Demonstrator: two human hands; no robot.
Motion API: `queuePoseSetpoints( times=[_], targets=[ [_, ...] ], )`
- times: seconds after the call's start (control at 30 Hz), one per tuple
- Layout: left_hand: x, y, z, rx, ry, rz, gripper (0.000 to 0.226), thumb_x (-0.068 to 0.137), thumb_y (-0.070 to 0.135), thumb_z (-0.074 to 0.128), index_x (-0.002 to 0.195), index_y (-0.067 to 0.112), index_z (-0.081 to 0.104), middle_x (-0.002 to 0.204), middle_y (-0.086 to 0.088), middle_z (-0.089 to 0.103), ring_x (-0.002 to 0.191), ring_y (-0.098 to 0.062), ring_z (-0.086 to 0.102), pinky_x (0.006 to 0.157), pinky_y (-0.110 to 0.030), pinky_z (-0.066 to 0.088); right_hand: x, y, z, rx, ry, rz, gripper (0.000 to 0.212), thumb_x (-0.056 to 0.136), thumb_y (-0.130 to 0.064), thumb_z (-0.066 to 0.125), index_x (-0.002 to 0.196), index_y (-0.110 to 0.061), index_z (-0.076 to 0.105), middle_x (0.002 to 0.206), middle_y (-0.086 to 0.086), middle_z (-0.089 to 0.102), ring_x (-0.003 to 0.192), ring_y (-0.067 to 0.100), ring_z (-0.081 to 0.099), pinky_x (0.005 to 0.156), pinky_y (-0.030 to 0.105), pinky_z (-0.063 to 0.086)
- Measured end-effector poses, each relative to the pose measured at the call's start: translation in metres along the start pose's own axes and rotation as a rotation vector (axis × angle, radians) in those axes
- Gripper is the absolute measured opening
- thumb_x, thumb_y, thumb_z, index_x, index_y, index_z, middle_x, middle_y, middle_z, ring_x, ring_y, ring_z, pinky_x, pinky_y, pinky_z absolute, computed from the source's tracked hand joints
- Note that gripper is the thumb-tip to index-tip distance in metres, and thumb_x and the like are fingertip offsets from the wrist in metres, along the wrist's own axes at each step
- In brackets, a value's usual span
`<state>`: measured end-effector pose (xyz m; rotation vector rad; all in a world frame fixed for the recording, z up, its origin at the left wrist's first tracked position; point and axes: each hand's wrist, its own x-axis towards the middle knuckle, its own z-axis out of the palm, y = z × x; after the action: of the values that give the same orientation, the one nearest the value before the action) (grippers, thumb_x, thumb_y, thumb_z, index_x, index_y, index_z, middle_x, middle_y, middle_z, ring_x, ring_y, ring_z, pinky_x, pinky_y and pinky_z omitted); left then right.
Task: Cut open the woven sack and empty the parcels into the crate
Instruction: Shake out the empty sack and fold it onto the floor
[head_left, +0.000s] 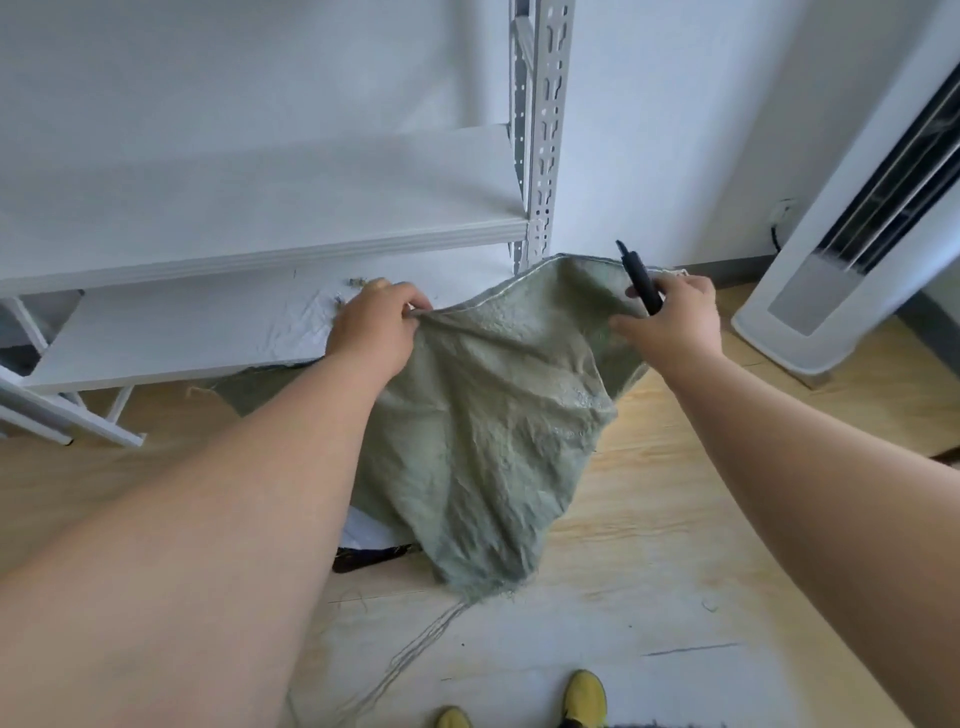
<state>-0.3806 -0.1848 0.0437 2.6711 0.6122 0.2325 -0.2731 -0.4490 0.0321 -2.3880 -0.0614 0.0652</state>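
Now both hands hold the green woven sack (483, 415) up by its top edge, left hand (371, 332) pinching one corner, right hand (670, 322) gripping the other plus a black cutter (640, 278), so it hangs long-ways down toward the floor (675, 519).

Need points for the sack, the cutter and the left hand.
green woven sack (483, 415), head view: middle of the hanging cloth.
black cutter (643, 283), head view: handle above the right hand's fingers.
left hand (374, 327), head view: back of the hand, gripping the sack's edge.
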Motion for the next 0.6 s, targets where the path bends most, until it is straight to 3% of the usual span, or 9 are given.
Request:
queuePoseSetpoints(
  times=[0.13, 0.23, 0.33, 0.43, 0.5, 0.6],
  targets=[
    [-0.001, 0.018, 0.004, -0.074, -0.022, 0.194, 0.030, 0.093, 0.003, 0.050, 0.106, 0.020, 0.071, 0.112, -0.005, 0.054, 0.103, -0.023, 0.055, 0.085, -0.024, 0.038, -0.014, -0.032, 0.016, 0.000, -0.145, -0.321, 0.068, 0.072, -0.029, 0.082, 0.134, -0.026, 0.054, 0.142, -0.004, 0.038, 0.117, 0.010, 0.045, 0.096, 0.019, 0.028],
    [-0.004, 0.027, -0.002, -0.100, 0.038, 0.343, 0.029, 0.092, -0.002, 0.048, 0.104, 0.012, 0.071, 0.115, -0.007, 0.056, 0.105, -0.025, 0.055, 0.089, -0.027, 0.042, -0.012, -0.044, 0.024, -0.108, -0.173, -0.354, 0.078, 0.074, -0.022, 0.080, 0.142, -0.034, 0.044, 0.148, 0.000, 0.030, 0.127, 0.016, 0.043, 0.100, 0.022, 0.031],
    [-0.007, 0.024, -0.005, -0.098, 0.051, 0.418, 0.028, 0.092, -0.001, 0.048, 0.103, 0.011, 0.071, 0.113, -0.007, 0.056, 0.103, -0.026, 0.056, 0.089, -0.036, 0.047, -0.007, -0.053, 0.021, 0.008, -0.065, -0.352, 0.076, 0.076, -0.007, 0.072, 0.142, -0.031, 0.042, 0.145, 0.003, 0.031, 0.117, 0.012, 0.045, 0.095, 0.016, 0.032],
    [-0.012, 0.021, -0.004, -0.135, 0.014, 0.402, 0.028, 0.094, 0.002, 0.049, 0.105, 0.015, 0.071, 0.113, -0.004, 0.056, 0.103, -0.020, 0.055, 0.089, -0.028, 0.043, -0.002, -0.067, 0.024, -0.012, -0.156, -0.383, 0.065, 0.076, -0.001, 0.063, 0.135, -0.026, 0.054, 0.135, 0.007, 0.040, 0.118, 0.016, 0.046, 0.089, 0.011, 0.030],
    [-0.016, 0.022, -0.003, -0.184, -0.014, 0.371, 0.025, 0.094, 0.006, 0.051, 0.107, 0.018, 0.070, 0.111, -0.003, 0.057, 0.099, -0.015, 0.052, 0.085, -0.022, 0.038, -0.005, -0.073, 0.031, -0.022, -0.250, -0.372, 0.051, 0.081, -0.010, 0.065, 0.129, -0.027, 0.060, 0.114, 0.007, 0.053, 0.102, 0.021, 0.055, 0.081, 0.020, 0.039],
    [-0.017, 0.015, -0.004, -0.203, -0.032, 0.228, 0.018, 0.094, 0.017, 0.054, 0.106, 0.021, 0.068, 0.100, 0.001, 0.061, 0.095, -0.019, 0.056, 0.078, -0.026, 0.039, -0.019, -0.081, 0.040, 0.180, -0.182, -0.151, 0.027, 0.087, -0.034, 0.063, 0.109, -0.020, 0.067, 0.079, -0.001, 0.059, 0.066, 0.019, 0.056, 0.066, 0.032, 0.052]
  ],
)
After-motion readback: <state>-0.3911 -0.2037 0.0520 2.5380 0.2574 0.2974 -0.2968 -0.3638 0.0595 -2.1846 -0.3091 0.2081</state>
